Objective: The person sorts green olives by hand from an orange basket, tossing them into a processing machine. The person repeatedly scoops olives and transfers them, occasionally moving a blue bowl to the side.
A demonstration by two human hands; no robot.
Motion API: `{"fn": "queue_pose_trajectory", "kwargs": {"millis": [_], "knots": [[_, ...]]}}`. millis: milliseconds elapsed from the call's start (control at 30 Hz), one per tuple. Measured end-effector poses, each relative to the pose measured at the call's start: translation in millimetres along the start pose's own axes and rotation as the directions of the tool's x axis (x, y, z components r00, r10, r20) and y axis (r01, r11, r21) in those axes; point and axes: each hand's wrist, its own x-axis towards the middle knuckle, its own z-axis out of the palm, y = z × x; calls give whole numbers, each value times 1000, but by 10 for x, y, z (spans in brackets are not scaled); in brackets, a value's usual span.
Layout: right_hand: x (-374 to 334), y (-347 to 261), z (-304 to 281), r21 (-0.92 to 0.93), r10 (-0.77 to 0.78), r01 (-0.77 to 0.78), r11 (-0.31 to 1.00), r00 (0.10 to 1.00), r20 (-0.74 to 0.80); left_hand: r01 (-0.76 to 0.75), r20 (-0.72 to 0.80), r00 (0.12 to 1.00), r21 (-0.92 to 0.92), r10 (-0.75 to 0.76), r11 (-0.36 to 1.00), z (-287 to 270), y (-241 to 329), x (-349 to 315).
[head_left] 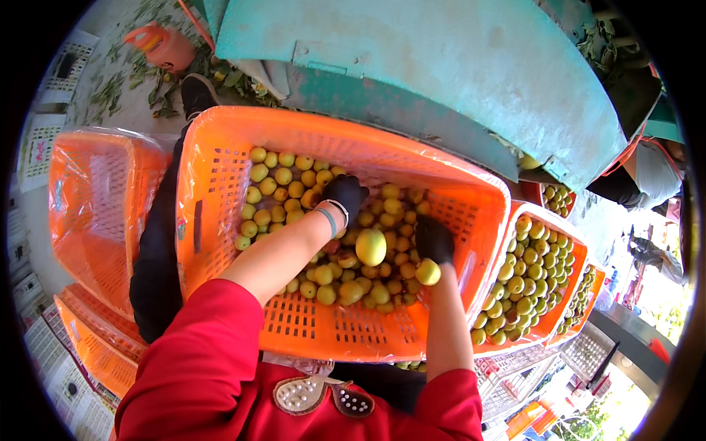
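Note:
Both my hands wear black gloves and reach into a large orange plastic crate (316, 334) with a clear liner. Many round yellow-green fruits (290, 202) lie in it, some browned. My left hand (346, 197) is bunched among the fruits near the middle of the far side; what its curled fingers hold, if anything, is hidden. Near the right wall is my right hand (434, 239), its fingers turned down and mostly hidden. A large-looking yellow fruit (371, 247) shows between my forearms, and another fruit (427, 272) overlaps my right wrist; I cannot tell whether they are in the air.
A turquoise metal machine (434, 66) stands beyond the crate. To the right are crates of green fruit (526, 279). Lined orange crates (99, 206) stand at the left, near my dark trouser leg (158, 257). A pink jug (163, 48) and fallen leaves (110, 92) are on the floor.

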Motion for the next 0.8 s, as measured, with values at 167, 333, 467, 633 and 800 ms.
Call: {"fn": "queue_pose_trajectory", "kwargs": {"millis": [167,333,467,633,800], "knots": [[222,-455,-102,148,-68,51,988,991,114,34,-156,986,-102,-50,994,71,-842,-703],[-8,-91,158,-205,-119,190,960,941,315,301,133,945,-4,-297,954,-873,-1039,-1472],[-586,-118,229,-207,7,110,972,870,493,235,169,968,-370,-184,899,-788,-773,-1812],[-971,-54,78,-1,28,-29,1000,951,309,-53,244,954,-442,177,895,-392,246,-1930],[-435,22,149,147,61,-52,988,997,-54,-48,290,947,-303,140,952,9,467,-1946]]}}
